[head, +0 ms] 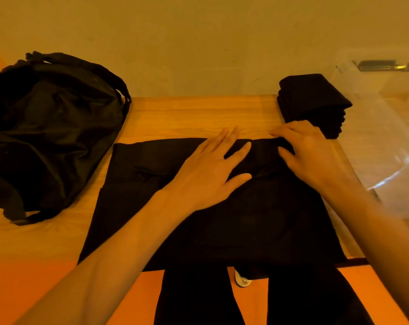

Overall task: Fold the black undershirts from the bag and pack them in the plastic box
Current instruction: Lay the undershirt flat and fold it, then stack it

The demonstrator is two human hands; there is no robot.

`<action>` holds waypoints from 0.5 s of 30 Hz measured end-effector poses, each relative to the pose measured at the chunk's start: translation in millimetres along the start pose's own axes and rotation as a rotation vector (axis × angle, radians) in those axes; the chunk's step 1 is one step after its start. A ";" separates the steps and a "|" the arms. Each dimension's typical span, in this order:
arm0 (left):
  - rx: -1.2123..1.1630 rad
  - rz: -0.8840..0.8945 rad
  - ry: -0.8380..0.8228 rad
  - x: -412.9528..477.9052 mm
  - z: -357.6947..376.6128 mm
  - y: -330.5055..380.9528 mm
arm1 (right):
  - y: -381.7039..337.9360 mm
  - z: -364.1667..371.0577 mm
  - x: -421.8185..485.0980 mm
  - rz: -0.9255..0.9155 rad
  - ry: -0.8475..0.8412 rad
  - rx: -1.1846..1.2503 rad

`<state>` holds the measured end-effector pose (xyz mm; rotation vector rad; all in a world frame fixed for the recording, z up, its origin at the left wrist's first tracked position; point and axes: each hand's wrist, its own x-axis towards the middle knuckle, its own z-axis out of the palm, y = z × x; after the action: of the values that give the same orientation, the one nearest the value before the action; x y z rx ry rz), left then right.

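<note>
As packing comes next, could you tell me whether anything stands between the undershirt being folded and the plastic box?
Only partly: the stack of folded undershirts sits at the far right corner of the table, beside the plastic box. Straight right of the spread undershirt, nothing visible stands before the box.

Single wide-angle view from head height, facing forward and steeply down over the near edge of the wooden table (198, 113). The camera stands close. The frame spans from the bag (51, 127) at left to the plastic box (386, 137) at right, with the wall (198, 43) across the top.
</note>
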<state>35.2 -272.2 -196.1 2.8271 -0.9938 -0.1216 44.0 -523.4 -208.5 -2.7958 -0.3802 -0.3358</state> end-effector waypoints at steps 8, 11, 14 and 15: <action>0.072 -0.100 -0.105 20.0 22.2 -17.8 | 5.5 13.6 16.8 0.006 0.133 -0.061; 0.070 -0.144 -0.077 22.6 24.6 -17.9 | 1.7 21.5 19.7 0.047 0.165 -0.067; 0.068 -0.177 -0.066 26.0 26.3 -21.0 | -0.2 22.4 20.0 0.082 0.182 -0.035; 0.067 -0.178 -0.062 26.6 26.4 -20.8 | -2.1 20.9 18.2 0.092 0.194 -0.027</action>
<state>65.5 -275.7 -226.2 2.9862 -0.7696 -0.2001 64.4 -510.6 -222.4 -2.7639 -0.2024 -0.5882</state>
